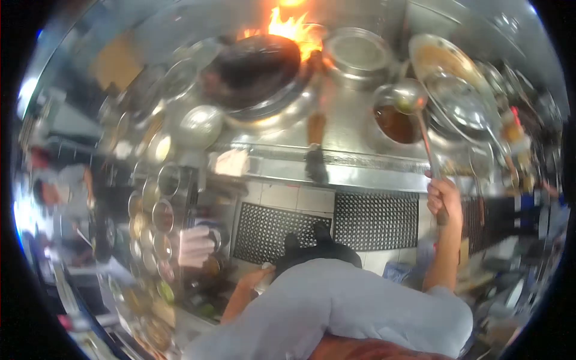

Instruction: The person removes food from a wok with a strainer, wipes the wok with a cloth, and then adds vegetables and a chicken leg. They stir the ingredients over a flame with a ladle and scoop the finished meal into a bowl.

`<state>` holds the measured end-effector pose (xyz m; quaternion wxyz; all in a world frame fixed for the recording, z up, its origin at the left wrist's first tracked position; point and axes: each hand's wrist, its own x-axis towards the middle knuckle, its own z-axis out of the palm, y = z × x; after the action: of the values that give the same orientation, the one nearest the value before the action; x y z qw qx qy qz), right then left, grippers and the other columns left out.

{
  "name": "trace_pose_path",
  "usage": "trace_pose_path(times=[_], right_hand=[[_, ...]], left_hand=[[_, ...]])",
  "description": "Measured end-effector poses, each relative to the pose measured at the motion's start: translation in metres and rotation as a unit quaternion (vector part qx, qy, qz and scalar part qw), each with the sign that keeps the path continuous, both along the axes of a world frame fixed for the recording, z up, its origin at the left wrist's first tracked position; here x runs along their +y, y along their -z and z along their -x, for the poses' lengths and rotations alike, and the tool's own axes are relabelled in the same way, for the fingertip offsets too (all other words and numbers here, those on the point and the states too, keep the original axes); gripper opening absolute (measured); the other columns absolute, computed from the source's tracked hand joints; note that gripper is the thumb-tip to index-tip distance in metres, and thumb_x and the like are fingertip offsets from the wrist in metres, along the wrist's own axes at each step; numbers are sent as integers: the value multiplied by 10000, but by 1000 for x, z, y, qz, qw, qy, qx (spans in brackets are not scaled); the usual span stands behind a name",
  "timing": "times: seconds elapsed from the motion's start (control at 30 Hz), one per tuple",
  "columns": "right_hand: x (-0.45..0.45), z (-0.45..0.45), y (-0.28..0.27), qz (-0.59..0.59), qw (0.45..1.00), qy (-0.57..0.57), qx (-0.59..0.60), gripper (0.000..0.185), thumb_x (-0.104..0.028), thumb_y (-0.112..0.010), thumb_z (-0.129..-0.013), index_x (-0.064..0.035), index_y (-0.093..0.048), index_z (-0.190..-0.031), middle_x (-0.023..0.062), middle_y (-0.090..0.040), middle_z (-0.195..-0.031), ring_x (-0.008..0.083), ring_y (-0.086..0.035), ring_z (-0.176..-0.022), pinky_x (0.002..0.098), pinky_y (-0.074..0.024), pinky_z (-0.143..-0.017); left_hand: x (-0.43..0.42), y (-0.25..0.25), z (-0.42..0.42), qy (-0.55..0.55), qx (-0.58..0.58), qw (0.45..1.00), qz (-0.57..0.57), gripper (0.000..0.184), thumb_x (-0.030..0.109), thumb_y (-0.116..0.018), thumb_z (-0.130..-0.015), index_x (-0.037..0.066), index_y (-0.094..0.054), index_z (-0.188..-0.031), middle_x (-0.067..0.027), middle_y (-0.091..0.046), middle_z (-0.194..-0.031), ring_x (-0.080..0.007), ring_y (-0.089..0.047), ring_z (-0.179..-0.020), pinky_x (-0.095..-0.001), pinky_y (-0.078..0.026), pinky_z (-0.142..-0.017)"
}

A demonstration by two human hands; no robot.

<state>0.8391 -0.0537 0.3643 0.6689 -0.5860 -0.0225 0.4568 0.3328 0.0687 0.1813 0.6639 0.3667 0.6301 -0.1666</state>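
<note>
Presently: one ladle (410, 97), long-handled, in the right hand (443, 197), fingers wrapped firmly round the handle. Long axis: running forward and slightly left from that hand, cup at the far end, over the edge of a pot (370, 123) of brown liquid. One wok (249, 72), farther forward-left of the right hand, flames (294, 31) behind. Left hand (257, 278): low beside the body, well apart from the ladle, partly curled; grip cannot be told.
</note>
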Motion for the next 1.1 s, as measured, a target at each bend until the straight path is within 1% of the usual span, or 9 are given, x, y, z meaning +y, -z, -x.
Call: trace_pose_path(times=[0.13, 0.27, 0.47, 0.67, 0.73, 0.97, 1.03, 1.07, 1.1], right_hand=[[46, 13, 3, -22, 998, -20, -58, 306, -109, -533, -830, 18, -480, -1103, -17, -405, -588, 67, -360, -377, 226, -282, -311], [121, 41, -2, -82, 989, -92, -83, 292, -117, -536, -823, 8, -495, -1083, -17, -408, -592, 64, -368, -392, 232, -295, -326], [272, 79, 28, 24, 921, -214, -325, 262, -97, -543, -785, 26, -506, -1013, 18, -458, -573, 118, -447, -416, 276, -358, -379], [344, 143, 65, -1, 894, -263, -363, 272, -53, -525, -732, -2, -524, -999, 53, -531, -583, 133, -475, -423, 282, -378, -381], [354, 161, 67, 39, 867, -276, -414, 299, -60, -526, -716, 3, -544, -1007, 60, -534, -578, 145, -497, -443, 290, -392, -396], [381, 158, 117, 146, 791, -302, -512, 520, -154, -512, -679, 44, -524, -1160, 186, -626, -779, 257, -618, -685, 367, -476, -614], [393, 155, 126, 167, 755, -320, -547, 565, -242, -516, -714, -13, -507, -1230, 236, -617, -1034, 314, -602, -967, 416, -447, -831], [397, 160, 132, 184, 620, -282, -709, 553, -217, -529, -741, -10, -491, -1252, 220, -620, -1042, 323, -606, -939, 404, -453, -815], [388, 166, 135, 129, 815, -291, -484, 498, -160, -517, -777, -24, -493, -1255, 179, -634, -951, 282, -619, -777, 381, -490, -680]], left_hand=[[-25, 34, 32, 121, 55, 982, -130, 561, 422, -625, -756, 69, -538, -1183, -142, -601, -1089, -250, -578, -965, -348, -442, -845], [-67, 94, 75, 17, 2, 978, -208, 541, 438, -606, -762, 63, -564, -1149, -160, -611, -1062, -258, -595, -946, -361, -457, -821], [-89, -17, 80, -74, 88, 974, -195, 443, 394, -596, -783, 51, -599, -1063, -137, -649, -895, -220, -601, -752, -344, -471, -681], [-133, 14, 140, -277, 66, 932, -225, 279, 204, -553, -839, 41, -596, -1062, -88, -631, -873, -177, -572, -744, -320, -459, -668], [-163, 80, 172, -454, -88, 846, -265, 289, 150, -552, -836, 34, -570, -1100, -86, -607, -928, -174, -563, -810, -289, -456, -715], [-223, 143, 212, -479, -77, 842, -237, 344, 216, -562, -865, 37, -544, -1158, -131, -596, -1062, -215, -574, -945, -312, -445, -827], [-232, 158, 190, -232, 254, 917, -202, 432, 358, -544, -880, 43, -541, -1176, -173, -589, -1091, -261, -571, -1000, -352, -440, -868], [-232, 98, 172, -233, 67, 874, -422, 578, 520, -514, -858, 45, -538, -1186, -213, -569, -1117, -297, -550, -1057, -375, -434, -889], [-242, 130, 161, -371, 123, 872, -295, 661, 585, -523, -824, 41, -535, -1199, -210, -558, -1157, -312, -535, -1080, -374, -423, -910]])
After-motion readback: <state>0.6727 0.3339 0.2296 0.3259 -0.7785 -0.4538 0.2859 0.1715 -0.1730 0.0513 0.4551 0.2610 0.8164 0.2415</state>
